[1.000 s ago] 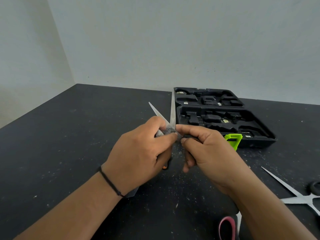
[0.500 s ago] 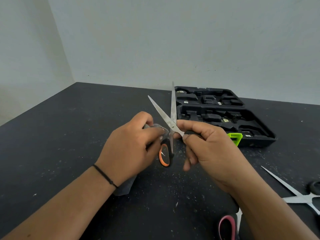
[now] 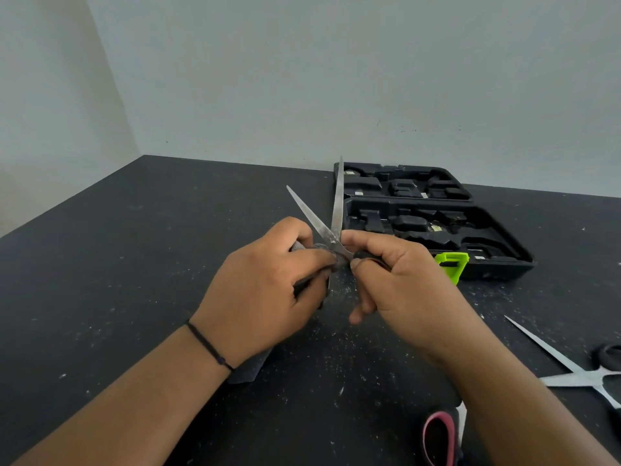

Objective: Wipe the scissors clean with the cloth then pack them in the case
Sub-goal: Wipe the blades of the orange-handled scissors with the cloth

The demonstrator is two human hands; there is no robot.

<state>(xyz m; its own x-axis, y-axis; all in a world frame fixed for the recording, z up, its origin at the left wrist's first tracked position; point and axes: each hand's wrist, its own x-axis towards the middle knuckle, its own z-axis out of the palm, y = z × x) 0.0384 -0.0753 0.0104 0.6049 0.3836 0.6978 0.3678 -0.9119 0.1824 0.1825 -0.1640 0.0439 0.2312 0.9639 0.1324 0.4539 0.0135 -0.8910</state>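
A pair of scissors (image 3: 331,227) stands between my hands above the black table, its two steel blades spread and pointing up and away. My right hand (image 3: 400,280) grips one of its handles. My left hand (image 3: 265,287) pinches a grey cloth (image 3: 322,252) against the scissors just below the pivot. The cloth's tail (image 3: 248,369) hangs down under my left wrist. The black moulded case (image 3: 497,237) lies open behind my right hand, with a green latch (image 3: 450,264) on its near edge.
A second pair of scissors (image 3: 571,375) with black handles lies open on the table at the right edge. A pink-lined scissor handle (image 3: 437,435) shows at the bottom, partly behind my right forearm. Pale walls stand behind and to the left of the table.
My left hand with the cloth slid down from the blades to the handle, then back up to the pivot. The orange-lined handle seen half a second ago is covered again.
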